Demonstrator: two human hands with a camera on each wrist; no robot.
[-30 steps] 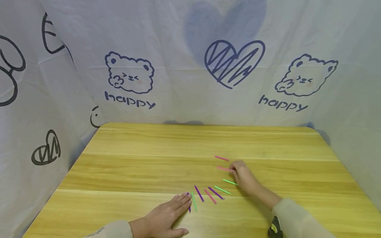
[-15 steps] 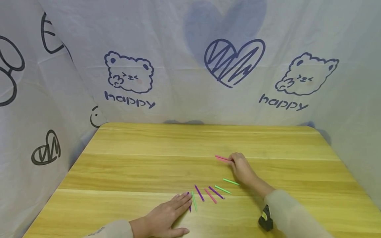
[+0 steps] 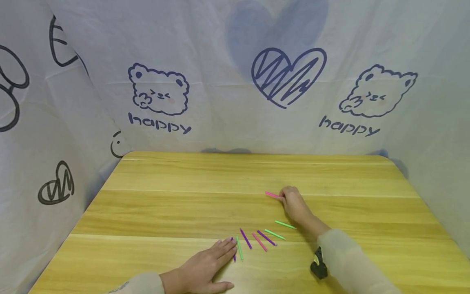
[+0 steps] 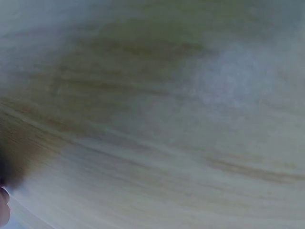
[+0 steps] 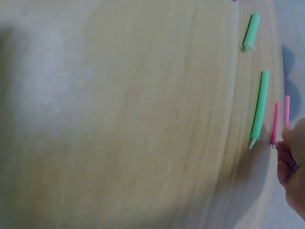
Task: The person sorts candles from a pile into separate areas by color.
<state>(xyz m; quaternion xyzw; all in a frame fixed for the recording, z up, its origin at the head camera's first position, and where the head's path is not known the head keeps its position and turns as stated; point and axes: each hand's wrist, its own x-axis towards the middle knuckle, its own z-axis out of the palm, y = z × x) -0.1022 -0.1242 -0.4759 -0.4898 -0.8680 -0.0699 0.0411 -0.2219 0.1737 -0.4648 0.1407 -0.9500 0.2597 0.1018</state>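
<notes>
Candle [image 5: 287, 109], pink, in the right hand [image 3: 296, 205]

Head view bright; left wrist view dim, perhaps unfocused, with pale glare on the tabletop [image 4: 190, 138].

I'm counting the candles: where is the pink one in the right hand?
In the right wrist view, the pink candle is near the right edge, pinched in the right hand, just right of another pink candle.
</notes>
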